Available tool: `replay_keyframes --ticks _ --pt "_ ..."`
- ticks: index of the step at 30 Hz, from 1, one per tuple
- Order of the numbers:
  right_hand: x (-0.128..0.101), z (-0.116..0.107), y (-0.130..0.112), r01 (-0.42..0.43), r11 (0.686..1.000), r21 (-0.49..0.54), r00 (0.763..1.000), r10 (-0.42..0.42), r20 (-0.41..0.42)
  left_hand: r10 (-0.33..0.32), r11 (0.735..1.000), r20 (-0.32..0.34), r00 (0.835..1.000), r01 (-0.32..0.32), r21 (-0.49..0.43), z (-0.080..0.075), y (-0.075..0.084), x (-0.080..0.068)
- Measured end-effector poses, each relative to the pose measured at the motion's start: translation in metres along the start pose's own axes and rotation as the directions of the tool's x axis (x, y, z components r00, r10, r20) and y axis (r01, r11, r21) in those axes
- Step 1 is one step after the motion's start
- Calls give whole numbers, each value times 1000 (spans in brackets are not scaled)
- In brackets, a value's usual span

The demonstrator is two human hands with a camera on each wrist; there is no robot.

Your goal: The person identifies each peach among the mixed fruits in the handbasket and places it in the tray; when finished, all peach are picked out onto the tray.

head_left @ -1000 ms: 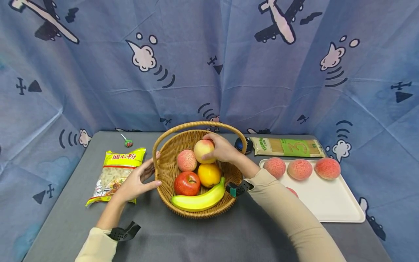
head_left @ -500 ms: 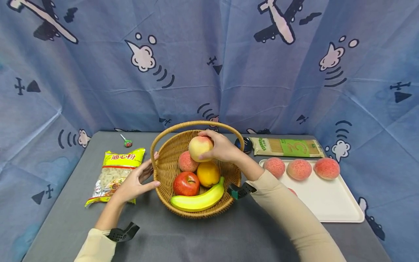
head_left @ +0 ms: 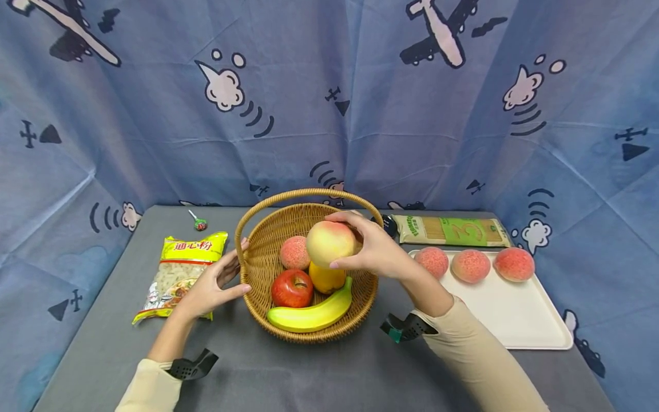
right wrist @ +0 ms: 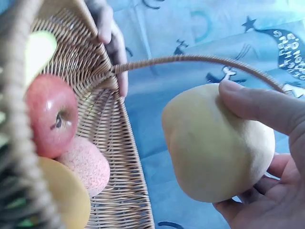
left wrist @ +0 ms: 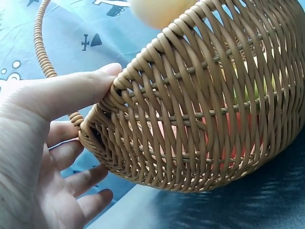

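Two hands: both at the basket, one on each side.
Right hand: fingers and thumb curled round a pale peach, held above the basket's middle, under the arch of the handle; the right wrist view shows the thumb lying across the peach's top and the fingers cupping it from below.
Left hand: fingers straight and spread; the thumb presses on the basket's left rim and the other fingers lie along its outer wall, as the left wrist view shows.
Basket: wicker, round, standing on the grey table at its middle.
Inside the basket: a pink peach at the back, a red apple at front left, a yellow fruit just below the held peach (perhaps a lemon, partly hidden), and a banana along the front wall.
Tray: white, right of the basket, with three pink peaches in a row along its far edge.
Noodle pack: lies flat behind the tray.
Pasta bag: yellow, left of the basket, just beside the left hand.
Lollipop: near the table's far edge, behind the bag.
Backdrop: blue cloth printed with planes.
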State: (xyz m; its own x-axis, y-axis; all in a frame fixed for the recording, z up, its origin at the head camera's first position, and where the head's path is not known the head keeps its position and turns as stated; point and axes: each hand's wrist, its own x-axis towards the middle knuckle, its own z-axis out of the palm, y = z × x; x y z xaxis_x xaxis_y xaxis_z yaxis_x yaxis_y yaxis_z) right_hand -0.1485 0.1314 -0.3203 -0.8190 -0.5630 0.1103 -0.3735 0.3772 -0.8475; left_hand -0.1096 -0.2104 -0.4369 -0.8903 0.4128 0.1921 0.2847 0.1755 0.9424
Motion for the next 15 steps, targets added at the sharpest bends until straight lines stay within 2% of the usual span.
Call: replay_keyframes --ticks 7,11,15 --pt "-48 -9 -2 68 990 120 997 -63 -43 -11 1000 -6 1000 11 3 1 1 0" --pt "-73 -16 4 67 992 112 992 -54 -112 -26 1000 -12 1000 26 2 0 0 -1" --pt "-95 -25 15 60 995 78 976 -42 -215 -18 1000 -2 1000 18 -2 0 -1 -1"
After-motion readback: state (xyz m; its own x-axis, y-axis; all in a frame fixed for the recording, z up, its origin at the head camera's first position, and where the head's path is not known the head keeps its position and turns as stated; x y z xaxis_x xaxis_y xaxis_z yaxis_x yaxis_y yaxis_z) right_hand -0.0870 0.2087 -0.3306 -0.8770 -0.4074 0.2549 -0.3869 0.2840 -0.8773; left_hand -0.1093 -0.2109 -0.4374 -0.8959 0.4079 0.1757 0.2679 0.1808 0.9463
